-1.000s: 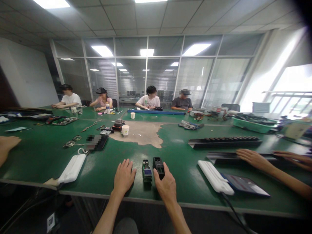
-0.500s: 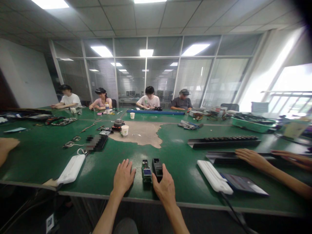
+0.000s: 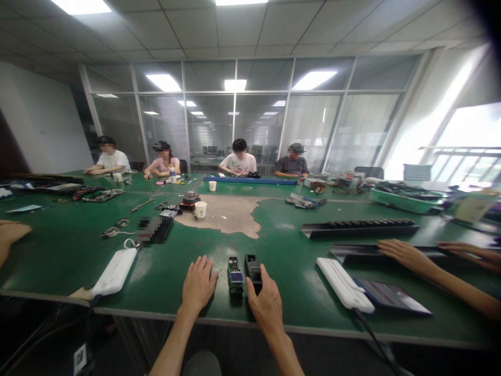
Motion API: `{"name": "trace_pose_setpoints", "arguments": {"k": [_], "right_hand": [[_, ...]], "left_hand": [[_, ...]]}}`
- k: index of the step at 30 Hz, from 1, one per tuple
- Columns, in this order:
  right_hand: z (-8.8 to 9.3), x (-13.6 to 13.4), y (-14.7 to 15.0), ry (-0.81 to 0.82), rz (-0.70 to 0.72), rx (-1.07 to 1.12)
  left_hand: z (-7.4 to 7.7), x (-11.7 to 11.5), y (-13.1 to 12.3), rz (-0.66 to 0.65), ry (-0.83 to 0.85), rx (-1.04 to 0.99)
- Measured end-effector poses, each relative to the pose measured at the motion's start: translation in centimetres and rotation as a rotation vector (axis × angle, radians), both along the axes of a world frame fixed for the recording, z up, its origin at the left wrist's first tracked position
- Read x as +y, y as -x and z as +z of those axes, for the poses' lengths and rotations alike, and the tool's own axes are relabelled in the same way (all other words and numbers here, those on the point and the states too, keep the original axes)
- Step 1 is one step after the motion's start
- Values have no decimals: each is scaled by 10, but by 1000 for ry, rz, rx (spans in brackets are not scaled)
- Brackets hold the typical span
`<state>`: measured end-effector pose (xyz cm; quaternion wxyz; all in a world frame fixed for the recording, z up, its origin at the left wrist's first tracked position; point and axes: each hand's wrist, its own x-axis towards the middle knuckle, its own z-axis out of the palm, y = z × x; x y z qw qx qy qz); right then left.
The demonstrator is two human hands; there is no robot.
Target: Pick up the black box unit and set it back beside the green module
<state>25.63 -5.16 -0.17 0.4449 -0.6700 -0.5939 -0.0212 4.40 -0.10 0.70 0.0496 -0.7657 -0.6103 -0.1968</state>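
Near the front edge of the green table, a small green circuit board (image 3: 235, 279) with a blue-grey display lies between my two hands. My left hand (image 3: 199, 283) rests palm down on the table to its left, fingers stretched out and holding nothing. Just right of the board is a black plastic housing (image 3: 252, 266) with openings in its top end. My right hand (image 3: 266, 300) is closed round the housing's near end, thumb at its left side and fingers at its right. The palm side of the right hand is hidden.
White power banks (image 3: 115, 271) lie at left and right (image 3: 344, 284), the right one beside a dark flat panel (image 3: 391, 295). Another person's hands (image 3: 409, 257) touch a black rail (image 3: 360, 253). A paper cup (image 3: 201, 210) stands farther back. Several people sit opposite.
My right thumb has shifted slightly right, away from the circuit board. My left hand, the board and the housing look unmoved.
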Motion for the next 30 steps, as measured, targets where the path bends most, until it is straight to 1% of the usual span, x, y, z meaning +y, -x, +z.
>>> {"name": "trace_pose_setpoints", "arguments": {"k": [3, 5, 7, 10, 13, 15, 17, 20, 30], "right_hand": [[5, -1, 1, 31, -5, 43], [11, -2, 1, 43, -10, 88], [22, -4, 3, 38, -17, 128], [43, -6, 8, 8, -15, 162], [62, -8, 16, -9, 28, 174], [70, -9, 24, 13, 64, 163], [73, -10, 31, 54, 83, 142], [72, -9, 42, 113, 84, 109], [71, -6, 60, 201, 47, -35]], "left_hand": [[0, 0, 0, 2, 1, 3], [0, 0, 0, 2, 1, 7], [1, 0, 0, 4, 3, 11], [2, -1, -1, 5, 9, 16], [2, -1, -1, 2, 6, 17], [1, 0, -1, 1, 4, 14], [1, 0, -1, 0, 7, 11], [0, 1, 0, 3, 12, 8], [0, 0, 0, 4, -6, 8]]}}
